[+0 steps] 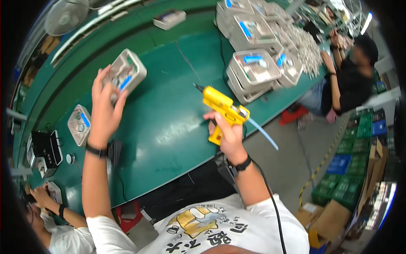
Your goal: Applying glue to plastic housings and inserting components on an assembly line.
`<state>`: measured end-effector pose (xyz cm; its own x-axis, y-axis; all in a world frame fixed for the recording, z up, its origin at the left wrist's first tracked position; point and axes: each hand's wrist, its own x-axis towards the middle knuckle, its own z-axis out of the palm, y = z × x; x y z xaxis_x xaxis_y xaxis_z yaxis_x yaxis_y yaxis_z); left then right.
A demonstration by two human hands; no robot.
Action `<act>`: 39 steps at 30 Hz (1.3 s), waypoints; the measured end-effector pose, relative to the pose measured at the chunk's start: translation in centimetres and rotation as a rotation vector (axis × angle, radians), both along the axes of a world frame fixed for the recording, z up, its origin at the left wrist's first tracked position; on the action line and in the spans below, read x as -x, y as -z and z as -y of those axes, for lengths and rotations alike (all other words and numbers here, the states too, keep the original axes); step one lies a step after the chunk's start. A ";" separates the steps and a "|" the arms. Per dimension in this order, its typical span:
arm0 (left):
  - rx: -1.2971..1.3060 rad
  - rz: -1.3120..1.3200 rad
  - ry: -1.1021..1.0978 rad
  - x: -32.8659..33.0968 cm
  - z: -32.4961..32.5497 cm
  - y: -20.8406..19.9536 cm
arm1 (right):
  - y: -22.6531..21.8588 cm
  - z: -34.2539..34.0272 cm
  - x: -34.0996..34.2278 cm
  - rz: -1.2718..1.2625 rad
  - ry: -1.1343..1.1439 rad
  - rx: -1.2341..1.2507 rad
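Raised over the left part of the green bench, a light grey plastic housing (136, 70) is gripped along its near side by my left hand (105, 95). Small parts and a blue piece show inside its open face. My right hand (228, 133) is wrapped round the handle of a yellow glue gun (220, 101). The gun's dark nozzle points up and left, and a pale blue glue stick (264, 134) sticks out of its back end. A second open grey housing (79, 125) with a blue piece inside lies on the bench left of my left wrist.
Stacked grey housings (256, 70) stand at the bench's far right, beside a heap of small whitish parts (308, 53). Another housing (169, 19) sits at the far edge. A black device (46, 148) stands at left. Co-workers sit at right (351, 76) and lower left (63, 228).
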<state>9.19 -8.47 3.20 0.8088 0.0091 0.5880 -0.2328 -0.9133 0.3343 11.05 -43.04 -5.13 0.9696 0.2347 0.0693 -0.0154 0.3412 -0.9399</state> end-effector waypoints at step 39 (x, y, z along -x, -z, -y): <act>0.080 -0.266 -0.276 16.0 5.1 3.0 | 0.4 -0.6 0.8 0.113 0.096 0.108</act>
<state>-6.85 -13.60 0.24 0.8938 0.2844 0.3467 0.1220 -0.8983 0.4222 10.25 -42.47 -5.52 0.9754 0.1535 0.1583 0.1201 0.2327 -0.9651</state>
